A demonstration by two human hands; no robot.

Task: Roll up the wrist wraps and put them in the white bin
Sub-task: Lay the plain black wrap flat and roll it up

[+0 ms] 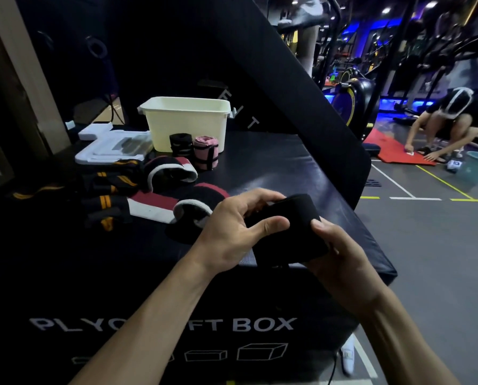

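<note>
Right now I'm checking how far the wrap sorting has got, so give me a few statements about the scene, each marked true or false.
1. Both hands hold one black fabric wrist wrap. True: the left hand and right hand grip it together.
2. The white plastic bin stands on the floor. False: it stands on the black padded plyo box.
3. A rolled pink wrap stands in front of the bin, beside a rolled black wrap. True.
4. Every wrap is rolled already. False: red-and-white wraps and black wraps with orange stripes lie unrolled on the box.
</note>
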